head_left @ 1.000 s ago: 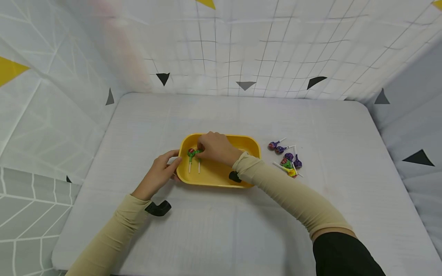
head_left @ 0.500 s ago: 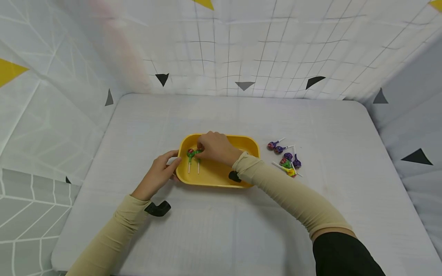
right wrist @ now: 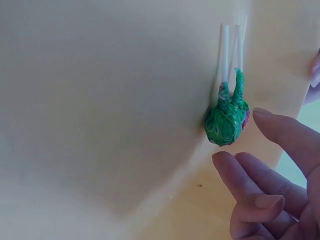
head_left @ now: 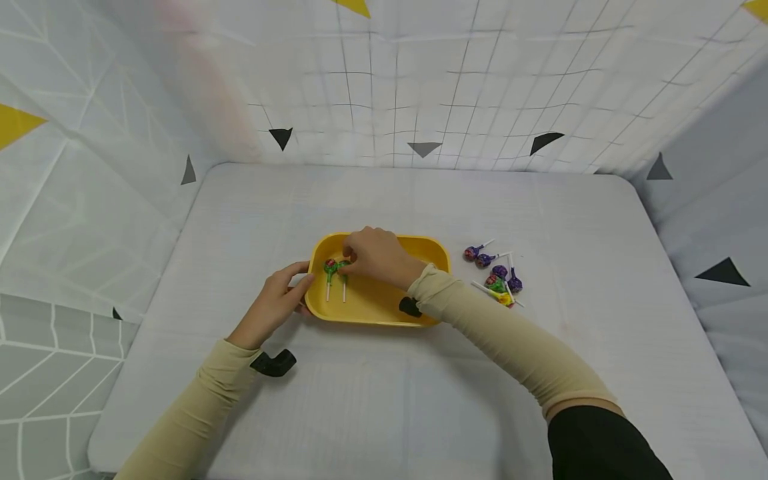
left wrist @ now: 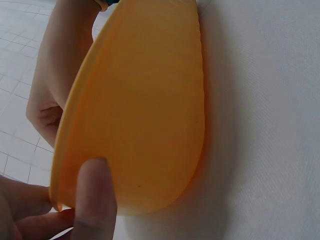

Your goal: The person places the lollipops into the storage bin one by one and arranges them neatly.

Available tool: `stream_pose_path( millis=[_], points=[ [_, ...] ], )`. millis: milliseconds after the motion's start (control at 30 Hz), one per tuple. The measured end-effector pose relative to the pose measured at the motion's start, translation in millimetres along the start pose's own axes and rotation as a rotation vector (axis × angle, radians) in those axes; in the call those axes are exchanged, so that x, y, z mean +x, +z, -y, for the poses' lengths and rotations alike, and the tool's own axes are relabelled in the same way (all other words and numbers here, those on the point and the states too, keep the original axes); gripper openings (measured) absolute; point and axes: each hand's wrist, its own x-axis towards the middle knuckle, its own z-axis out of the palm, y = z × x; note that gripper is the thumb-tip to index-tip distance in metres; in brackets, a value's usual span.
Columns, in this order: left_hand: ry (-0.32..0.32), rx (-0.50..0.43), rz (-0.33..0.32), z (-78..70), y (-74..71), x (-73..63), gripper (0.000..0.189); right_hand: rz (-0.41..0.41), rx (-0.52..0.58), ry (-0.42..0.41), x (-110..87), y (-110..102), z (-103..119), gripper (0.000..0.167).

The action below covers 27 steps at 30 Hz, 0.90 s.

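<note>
In the head view, grips the left end of the yellow tray (head_left: 372,308) with the left hand (head_left: 278,297), with thumb and fingers bent about the rim. Holds the right hand (head_left: 379,257) above the left half of the same tray, with the back of it upward and the fingertips down by the wrappers. Has two lollipops lying side by side on the tray's floor near its left end: the left lollipop (head_left: 330,266), red and green, and the right lollipop (head_left: 344,277), green, partly covered by the right hand. Points both white sticks toward the person. Rests the tray on the white desk (head_left: 354,407), with six more lollipops (head_left: 495,283) in a loose group to its right, mostly purple, with some green, red and yellow.

In the left wrist view, shows the tray's outer wall up close, with the left thumb in front of it and fingers at the rim. Shows the right hand past the rim, with fingertips hidden.

In the right wrist view, sets thumb and forefinger of the right hand apart, just beside the wrappers. Cannot tell whether the thumb touches the red side. Shows part of the left hand at the right edge.
</note>
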Motion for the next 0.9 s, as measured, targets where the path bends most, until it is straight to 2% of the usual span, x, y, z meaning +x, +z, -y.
stream_pose_path(
  millis=[300, 900],
  points=[
    [-0.012, -0.007, 0.004, -2.5, -0.1, -0.6, 0.049, 0.027, 0.012, 0.003, -13.5, -13.3, -1.2, 0.034],
    [-0.022, 0.012, -0.010, -3.0, -0.3, -1.2, 0.049, 0.004, -0.017, 0.022, -42.8, -40.5, -17.2, 0.038]
  ],
)
